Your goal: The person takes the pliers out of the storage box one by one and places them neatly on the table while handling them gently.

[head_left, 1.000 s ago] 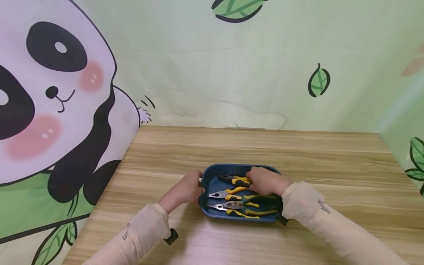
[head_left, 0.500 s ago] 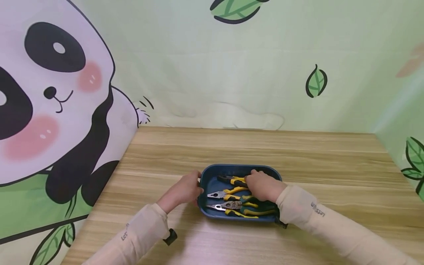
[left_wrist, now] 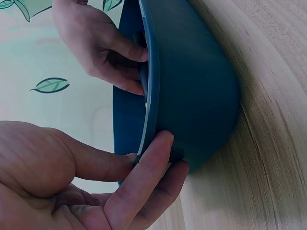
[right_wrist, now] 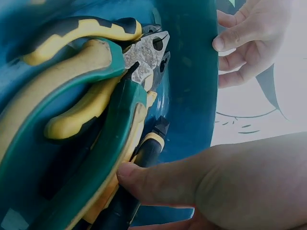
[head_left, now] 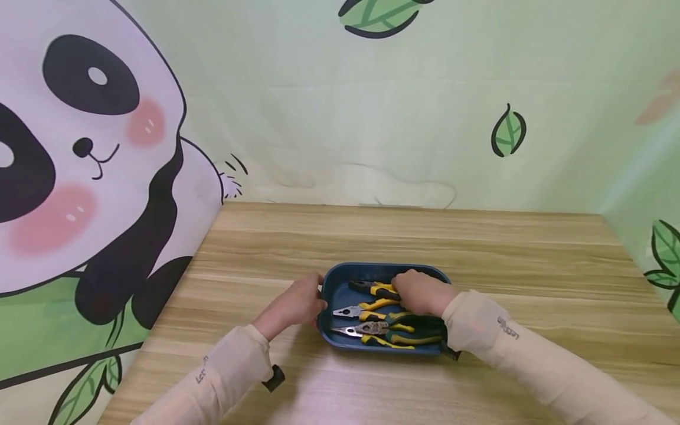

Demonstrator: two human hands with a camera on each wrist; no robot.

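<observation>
The farthest black-and-yellow pliers [head_left: 383,291] lie inside the blue tray [head_left: 340,298], handles gripped by the right hand [head_left: 422,293], which reaches in from above; the left hand [head_left: 298,302] pinches the tray's left rim, thumb inside, fingers against the outer wall

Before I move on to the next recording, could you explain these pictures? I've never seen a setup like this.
There is no machine here, just a person's two bare hands. The wide picture comes from a camera worn on the head, looking forward and down. The two close-ups come from cameras on the left and right wrists.

On the wooden table sits a blue tray holding several pliers. The left hand pinches the tray's left edge with its fingers. The right hand reaches inside and holds the black-tipped pliers by the handles.
</observation>
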